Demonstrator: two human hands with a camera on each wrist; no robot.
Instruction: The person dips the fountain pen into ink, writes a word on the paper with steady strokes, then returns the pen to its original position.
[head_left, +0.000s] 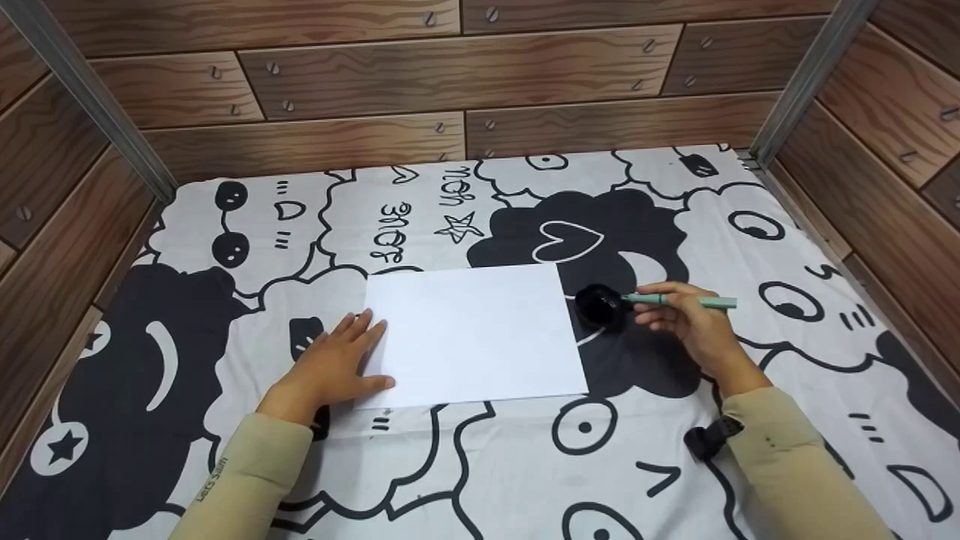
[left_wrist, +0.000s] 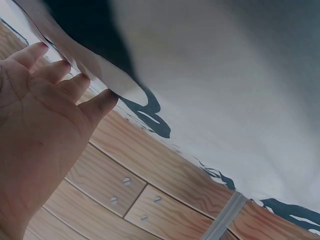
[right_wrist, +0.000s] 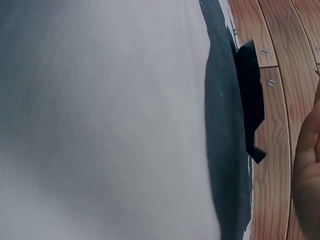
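- The bench is covered by a white cloth printed with black cartoon faces, and slight creases are seen in it.
- The cloth is bordered on three sides by wood-plank walls, joined at the far corners by metal posts.
- A small black container is set on a dark patch of the print, just beyond the right edge of the paper; the space between paper and right hand is taken up by it. Its inside is too dark to be made out.
- The paper is laid flat near the middle of the cloth; it is white, rectangular, slightly skewed and unmarked as far as can be seen.
- The pale green pen is held to the right of the container, lying nearly crosswise; its inner end is brought to the container's rim, but whether the two touch cannot be told.
- The left hand is spread, palm down, over the paper's left edge, with the thumb rested near the lower corner.
- The pen is pinched between the right hand's thumb and fingers.
- Both forearms are covered by beige sleeves.
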